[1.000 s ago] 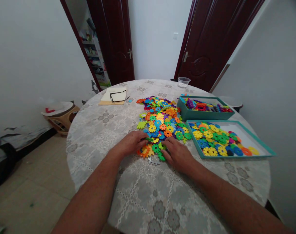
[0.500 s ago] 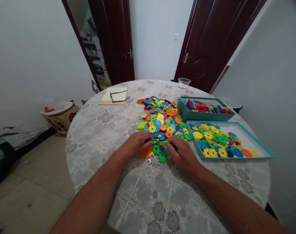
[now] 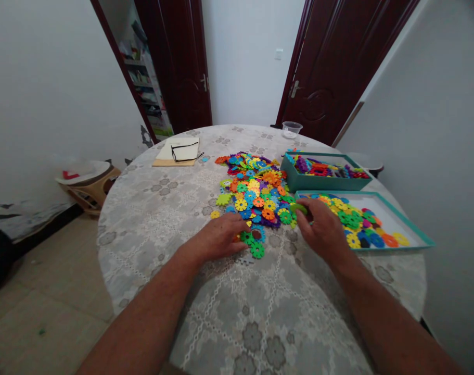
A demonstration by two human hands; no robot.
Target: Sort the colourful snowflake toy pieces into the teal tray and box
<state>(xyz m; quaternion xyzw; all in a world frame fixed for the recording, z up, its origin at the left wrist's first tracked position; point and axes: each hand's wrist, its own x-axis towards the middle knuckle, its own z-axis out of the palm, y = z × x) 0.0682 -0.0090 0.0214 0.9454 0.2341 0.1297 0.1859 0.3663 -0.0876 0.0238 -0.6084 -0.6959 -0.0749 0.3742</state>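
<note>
We've got a round table [image 3: 221, 317] under a gray patterned cloth, dark red doors [image 3: 346, 57] behind it. Right side: shallow teal-rimmed tray [image 3: 385, 212] with discs spread across its left part, white base bare on its right. Just behind it, a deeper teal box [image 3: 322, 183] full of mixed colored parts. Mid-table, left of both: the main pile [image 3: 254, 195] of notched plastic discs, multicolored. Our right hand [image 3: 321, 225] is over the tray's left edge, thumb and fingers closed in a pinch on a lime piece [image 3: 298, 208], tilted, at the pile's right side. Our left hand [image 3: 223, 235] is low at the pile's near end, fingers bent over a few pieces; they're hidden under it, so we can't tell if it grips any. Far left we see a pad [image 3: 167, 154] with black-framed glasses [image 3: 188, 160] on it; far edge, a clear plastic cup [image 3: 292, 129]. Smallest: two green discs [image 3: 257, 249] just beside our left fingertips, and a gray piece [image 3: 246, 261] near them, flat on the cloth.
</note>
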